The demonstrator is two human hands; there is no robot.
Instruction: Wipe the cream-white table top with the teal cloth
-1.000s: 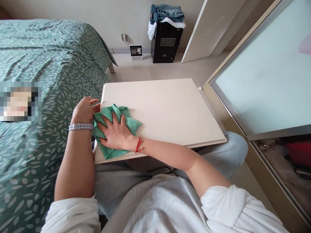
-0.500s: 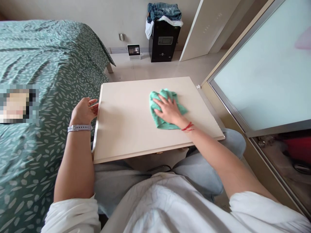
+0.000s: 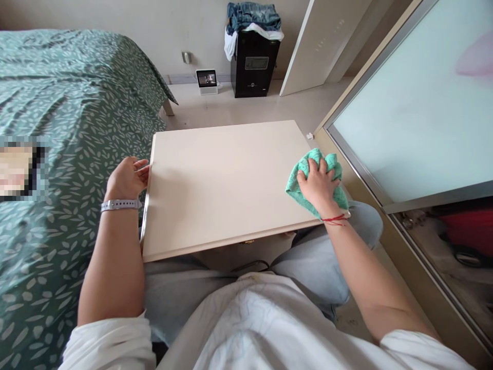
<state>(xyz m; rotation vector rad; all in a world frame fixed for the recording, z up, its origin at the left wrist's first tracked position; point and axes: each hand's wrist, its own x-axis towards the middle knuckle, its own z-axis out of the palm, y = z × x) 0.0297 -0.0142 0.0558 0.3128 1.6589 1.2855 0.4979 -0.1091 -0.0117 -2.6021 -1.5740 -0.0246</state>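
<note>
Across my lap lies a flat cream-coloured board, like a small tabletop, with a small brass-coloured latch under its front edge. My right hand presses a green cloth onto the board's right end, fingers spread and bent into its folds. Part of the cloth hangs over the right edge. At the opposite side, my left hand is against the left edge, palm partly turned up and fingers loosely apart; its fingertips meet the rim, and any part beneath is hidden.
A bed with a green leaf-patterned cover stands close on the left. To the right is a frosted sliding door. Against the far wall are a black cabinet topped with folded jeans, and a small screen on the floor.
My right hand has slid the green cloth rightward and slightly toward me, from right of the board's middle to its right edge. My left hand keeps its place at the left edge.
</note>
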